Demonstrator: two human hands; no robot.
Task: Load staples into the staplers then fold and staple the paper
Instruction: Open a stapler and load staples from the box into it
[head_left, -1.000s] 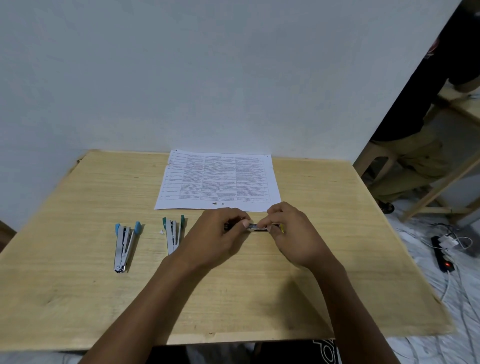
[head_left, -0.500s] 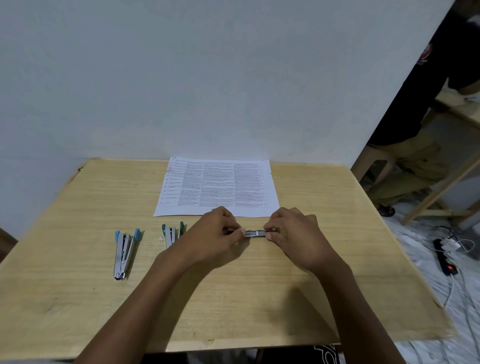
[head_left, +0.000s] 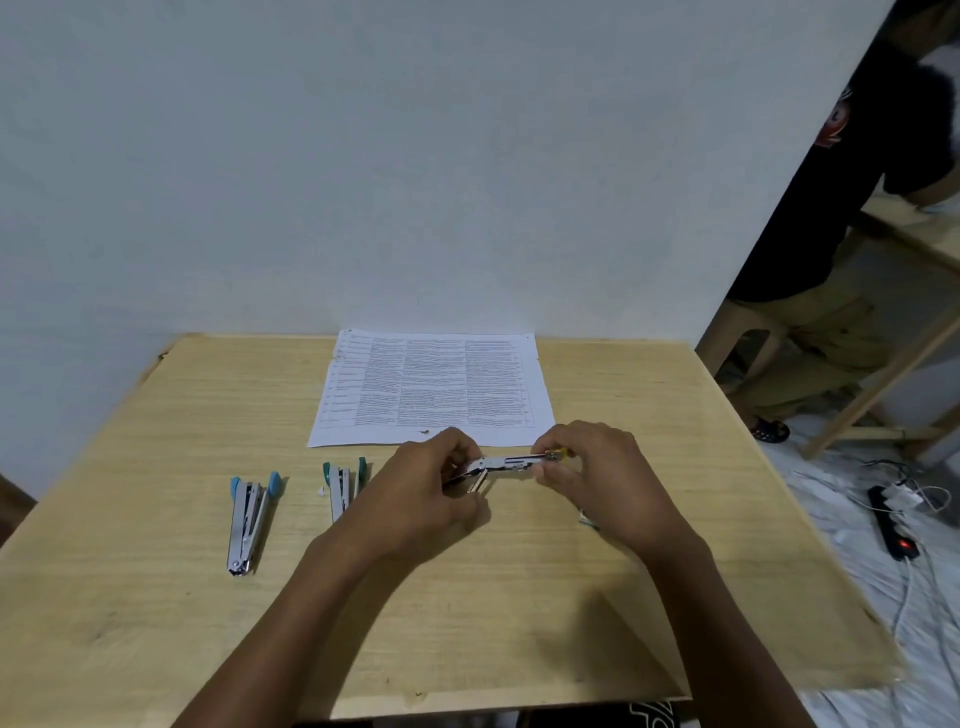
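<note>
Sideways, stapler (head_left: 506, 463) between left hand (head_left: 423, 486) and right hand (head_left: 605, 475), yellow end rightward

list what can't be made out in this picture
All in the head view:
The held stapler: both ends are covered by the left hand and right hand; any staples inside are too small to see.
The green stapler: its near end is hidden behind the left hand.
The paper: the print is too small to read.
The small object: mostly under the right hand, so it cannot be identified.
</note>
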